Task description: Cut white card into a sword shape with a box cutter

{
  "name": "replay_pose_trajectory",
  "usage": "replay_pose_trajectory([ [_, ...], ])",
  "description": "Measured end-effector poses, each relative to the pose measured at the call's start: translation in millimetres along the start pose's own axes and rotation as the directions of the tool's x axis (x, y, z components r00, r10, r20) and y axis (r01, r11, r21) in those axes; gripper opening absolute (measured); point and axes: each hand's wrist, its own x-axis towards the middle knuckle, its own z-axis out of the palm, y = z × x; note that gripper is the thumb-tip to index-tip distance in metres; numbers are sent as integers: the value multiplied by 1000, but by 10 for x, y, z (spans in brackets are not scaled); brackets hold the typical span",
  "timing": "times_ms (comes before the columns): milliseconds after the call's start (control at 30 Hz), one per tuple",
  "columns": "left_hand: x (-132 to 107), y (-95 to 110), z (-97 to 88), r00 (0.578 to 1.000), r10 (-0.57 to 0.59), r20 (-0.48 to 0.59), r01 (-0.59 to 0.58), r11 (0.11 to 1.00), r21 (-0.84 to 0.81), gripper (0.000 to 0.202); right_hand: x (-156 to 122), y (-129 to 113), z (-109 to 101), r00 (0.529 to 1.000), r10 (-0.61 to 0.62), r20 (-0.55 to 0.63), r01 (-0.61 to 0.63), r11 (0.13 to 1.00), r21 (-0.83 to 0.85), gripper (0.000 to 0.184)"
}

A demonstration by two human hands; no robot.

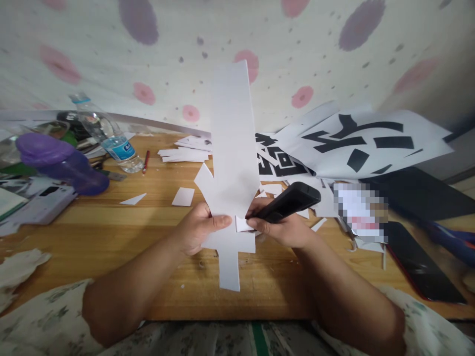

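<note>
A tall white paper cutout (232,148) shaped like a sword stands upright over the wooden table (111,247). My left hand (200,230) pinches it near the crossguard, thumb on the front. My right hand (284,228) is closed around a black utility knife (289,201), and its fingertips touch a small white paper piece at the cutout's right edge.
Paper scraps (183,197) lie on the table. Large white sheets with black characters (356,143) sit at the right, with a black phone (419,262) below them. A purple bottle (59,160), a clear water bottle (109,136) and a red pencil (146,162) are at the left.
</note>
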Motion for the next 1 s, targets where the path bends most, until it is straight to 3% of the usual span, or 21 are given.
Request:
replay_pose_trajectory([
  [200,-22,17,-1,993,-5,117,8,1000,-28,32,11,21,39,996,37,79,-41,998,56,8],
  [367,-28,48,14,998,-21,60,23,999,-32,34,61,25,98,996,29,89,-47,977,209,20],
  [533,-33,43,29,999,25,36,-22,995,-100,23,75,3,126,1000,17,15,-20,979,205,23],
  [667,-49,34,49,997,69,24,-66,990,-125,19,58,-36,109,997,70,34,-76,966,248,23],
  [833,-50,47,42,997,67,-36,-70,992,-100,20,34,-110,60,1000,15,-15,-14,999,46,15],
  [1000,-38,43,59,995,40,-93,-44,998,-43,23,13,-174,45,999,24,-40,-29,993,-119,9],
])
